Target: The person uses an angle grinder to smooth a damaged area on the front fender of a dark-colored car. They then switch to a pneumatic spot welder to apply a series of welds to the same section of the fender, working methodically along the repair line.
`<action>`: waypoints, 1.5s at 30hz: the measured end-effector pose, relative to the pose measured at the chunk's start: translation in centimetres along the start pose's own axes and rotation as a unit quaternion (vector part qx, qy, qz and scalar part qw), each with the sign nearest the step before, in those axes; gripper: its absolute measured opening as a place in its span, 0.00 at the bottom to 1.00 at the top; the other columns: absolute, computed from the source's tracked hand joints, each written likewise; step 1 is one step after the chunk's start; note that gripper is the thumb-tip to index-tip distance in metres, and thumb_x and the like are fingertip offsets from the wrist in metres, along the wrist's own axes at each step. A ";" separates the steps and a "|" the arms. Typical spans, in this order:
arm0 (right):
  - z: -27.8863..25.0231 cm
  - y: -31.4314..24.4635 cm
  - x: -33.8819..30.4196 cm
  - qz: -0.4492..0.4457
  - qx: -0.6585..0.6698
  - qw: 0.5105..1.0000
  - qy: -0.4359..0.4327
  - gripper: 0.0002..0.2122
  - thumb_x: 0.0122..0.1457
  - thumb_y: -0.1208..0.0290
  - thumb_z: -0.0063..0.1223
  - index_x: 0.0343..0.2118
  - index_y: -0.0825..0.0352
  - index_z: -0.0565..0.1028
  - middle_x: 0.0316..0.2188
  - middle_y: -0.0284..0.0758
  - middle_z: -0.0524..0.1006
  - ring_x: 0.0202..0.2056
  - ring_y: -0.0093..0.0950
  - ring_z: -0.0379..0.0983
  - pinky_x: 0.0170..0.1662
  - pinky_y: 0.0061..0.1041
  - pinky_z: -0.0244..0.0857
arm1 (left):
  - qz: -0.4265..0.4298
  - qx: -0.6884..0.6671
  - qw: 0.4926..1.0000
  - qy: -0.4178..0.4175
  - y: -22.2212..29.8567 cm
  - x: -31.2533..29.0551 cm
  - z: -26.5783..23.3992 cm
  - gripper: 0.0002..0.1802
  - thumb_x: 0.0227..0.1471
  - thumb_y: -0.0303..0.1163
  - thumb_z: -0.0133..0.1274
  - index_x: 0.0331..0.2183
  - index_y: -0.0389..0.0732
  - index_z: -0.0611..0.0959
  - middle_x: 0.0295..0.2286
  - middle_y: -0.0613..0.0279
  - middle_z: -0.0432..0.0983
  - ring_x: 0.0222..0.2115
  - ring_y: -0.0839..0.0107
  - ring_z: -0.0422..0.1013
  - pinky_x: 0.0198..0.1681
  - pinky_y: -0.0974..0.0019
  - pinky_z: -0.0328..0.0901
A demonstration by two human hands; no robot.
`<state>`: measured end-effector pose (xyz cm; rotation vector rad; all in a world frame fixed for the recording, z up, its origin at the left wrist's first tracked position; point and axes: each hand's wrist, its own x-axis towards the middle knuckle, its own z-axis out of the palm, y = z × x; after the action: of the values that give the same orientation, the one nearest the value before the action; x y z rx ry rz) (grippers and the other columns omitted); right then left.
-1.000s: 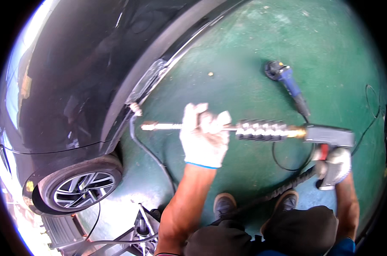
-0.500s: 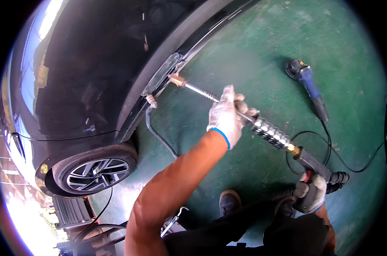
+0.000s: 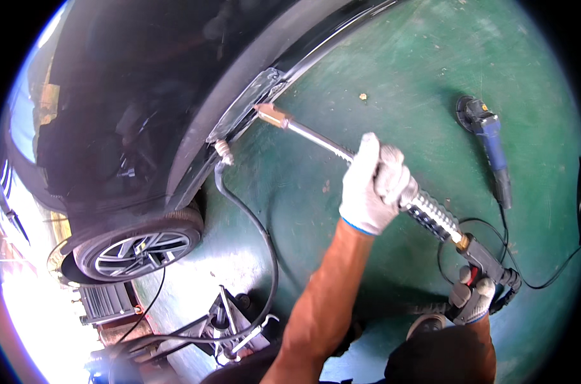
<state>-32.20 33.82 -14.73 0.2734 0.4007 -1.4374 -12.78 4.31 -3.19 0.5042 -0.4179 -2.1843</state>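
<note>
In my hands is a slide-hammer dent puller (image 3: 316,139), a long metal rod with a copper tip and a perforated cylinder towards its handle. My left hand (image 3: 372,185), in a white knit glove, is closed round it at the front end of the cylinder. My gloved right hand (image 3: 473,297) grips the black pistol handle, beside a red trigger. The copper tip (image 3: 272,115) meets or nearly touches the lower edge of a bare-metal patch (image 3: 249,105) on the dark car's sill. Close by, a copper-coloured clamp (image 3: 224,151) with a grey cable (image 3: 265,233) sits at the sill.
A blue angle grinder (image 3: 490,141) lies on the green floor (image 3: 342,83) to the right, its black cord looping behind my right hand. The car's wheel (image 3: 143,253) is at left. A metal stand with tools (image 3: 233,326) and a dark crate (image 3: 108,304) stand at lower left.
My left hand has slid back along the rod, up against the cylinder. The copper tip stays beside the bare patch. My view has shifted, showing more of the stand and cable.
</note>
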 end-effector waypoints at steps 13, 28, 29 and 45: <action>-0.8 4.0 1.4 -0.009 0.037 0.999 0.037 0.21 0.46 0.65 0.55 0.41 0.75 0.71 0.19 0.44 0.70 0.19 0.38 0.66 0.23 0.37 0.61 | 0.025 0.132 0.933 0.333 0.8 1.7 1.6 0.22 0.60 0.48 0.53 0.29 0.36 0.77 0.12 0.71 0.55 0.13 0.78 0.52 0.19 0.68 0.51; -2.0 5.0 2.9 0.006 0.028 1.000 0.011 0.21 0.44 0.61 0.54 0.40 0.71 0.72 0.15 0.39 0.69 0.16 0.35 0.63 0.21 0.35 0.58 | 0.018 0.142 0.937 0.319 1.0 2.8 0.5 0.22 0.61 0.49 0.52 0.31 0.37 0.77 0.12 0.71 0.58 0.12 0.79 0.55 0.16 0.70 0.52; -2.0 5.0 3.0 0.005 0.024 1.000 0.008 0.21 0.44 0.61 0.54 0.39 0.71 0.72 0.15 0.39 0.69 0.16 0.35 0.63 0.20 0.35 0.58 | 0.019 0.143 0.936 0.320 0.9 2.8 0.5 0.22 0.61 0.49 0.52 0.31 0.37 0.77 0.13 0.71 0.58 0.12 0.79 0.55 0.16 0.70 0.53; -1.3 5.4 3.1 -0.031 0.012 0.999 0.029 0.20 0.46 0.63 0.55 0.39 0.72 0.72 0.16 0.41 0.70 0.16 0.38 0.66 0.21 0.36 0.60 | 0.025 0.148 0.938 0.313 0.8 2.9 0.0 0.22 0.61 0.48 0.53 0.29 0.36 0.77 0.12 0.70 0.59 0.12 0.79 0.55 0.16 0.70 0.52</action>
<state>-26.67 32.23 -17.50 0.3246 0.4419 -1.4979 -13.93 1.60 -3.41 1.2897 -0.3969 -1.7892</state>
